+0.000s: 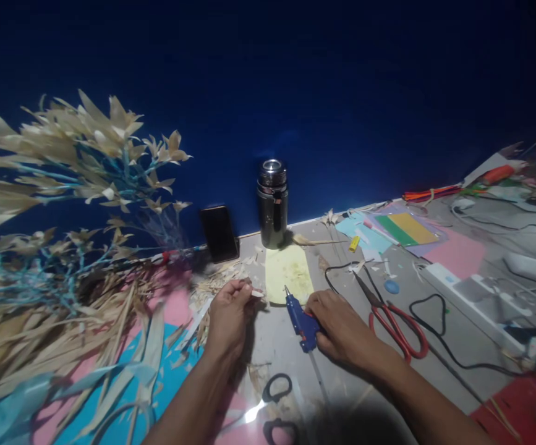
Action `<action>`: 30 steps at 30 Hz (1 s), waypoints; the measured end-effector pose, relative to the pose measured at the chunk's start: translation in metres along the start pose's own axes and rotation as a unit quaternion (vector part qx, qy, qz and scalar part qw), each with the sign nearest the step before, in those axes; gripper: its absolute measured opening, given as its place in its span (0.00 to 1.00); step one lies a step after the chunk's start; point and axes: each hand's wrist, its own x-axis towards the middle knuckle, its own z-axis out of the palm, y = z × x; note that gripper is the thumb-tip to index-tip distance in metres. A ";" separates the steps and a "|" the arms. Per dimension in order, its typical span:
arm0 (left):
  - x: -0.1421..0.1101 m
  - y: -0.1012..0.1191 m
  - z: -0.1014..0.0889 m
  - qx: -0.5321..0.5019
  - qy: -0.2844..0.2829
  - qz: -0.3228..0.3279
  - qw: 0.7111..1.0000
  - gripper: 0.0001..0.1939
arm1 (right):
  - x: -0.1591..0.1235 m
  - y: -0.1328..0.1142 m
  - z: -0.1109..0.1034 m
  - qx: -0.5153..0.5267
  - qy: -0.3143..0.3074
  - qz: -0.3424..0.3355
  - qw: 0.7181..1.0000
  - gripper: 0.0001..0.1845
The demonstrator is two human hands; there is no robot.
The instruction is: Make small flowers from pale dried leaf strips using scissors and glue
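Observation:
My left hand pinches a small pale strip of dried husk between thumb and fingertips. Facing it, my right hand is wrapped round the handle of a blue glue gun, whose metal nozzle points up and away from me. The nozzle tip lies over the near part of a stained pale yellow sheet, a little to the right of the husk piece and apart from it. From the gun's rear a glue stick sticks out toward me.
A dark flask and a phone stand by the blue wall. Dried-husk flowers and loose husks fill the left. Black-handled scissors lie in front. Red-handled shears, a power strip and cables are at right.

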 end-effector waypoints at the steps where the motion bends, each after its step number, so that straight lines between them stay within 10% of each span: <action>1: 0.002 -0.001 0.000 -0.001 0.001 0.000 1.000 0.15 | 0.000 0.002 0.001 0.004 0.011 0.003 1.000 0.21; 15: 0.006 -0.010 0.008 -0.020 0.009 0.029 0.999 0.15 | 0.001 0.010 0.001 0.243 0.113 -0.018 0.963 0.11; 30: 0.001 -0.015 0.009 0.024 -0.001 0.044 0.999 0.11 | -0.002 -0.005 0.010 0.224 0.086 -0.046 0.970 0.34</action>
